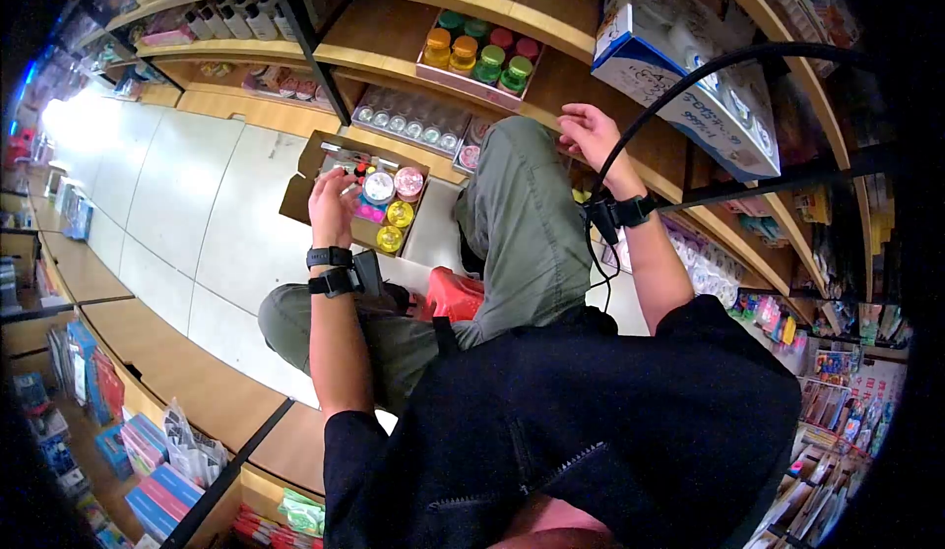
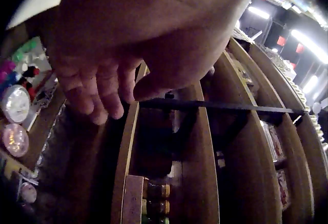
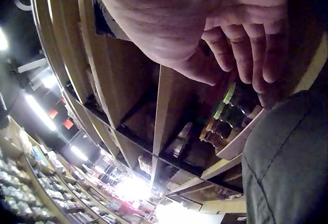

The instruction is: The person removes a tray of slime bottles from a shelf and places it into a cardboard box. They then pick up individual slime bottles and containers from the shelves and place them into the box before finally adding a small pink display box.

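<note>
In the head view my left hand (image 1: 333, 209) hovers at the near left side of an open cardboard box (image 1: 300, 190) on the floor. Inside are a white-topped round tub (image 1: 378, 188), a pink tub (image 1: 409, 183), and yellow tubs (image 1: 400, 214). The left wrist view has the fingers of this hand (image 2: 97, 88) loosely bent, nothing in them. Beyond my raised knee, my right hand (image 1: 589, 137) is held up in front of the shelf. Its fingers hang relaxed and bare in the right wrist view. Nearby on the shelf, a shallow box (image 1: 471, 86) holds jars with orange, green and pink lids (image 1: 489, 62).
Small clear containers (image 1: 409, 126) fill a tray on the bottom shelf. A large white and blue carton (image 1: 689, 96) stands on the shelf at right. A black cable (image 1: 728, 57) loops by my right wrist. Something red (image 1: 453, 295) lies under my legs, and low shelving (image 1: 182, 352) runs along the left.
</note>
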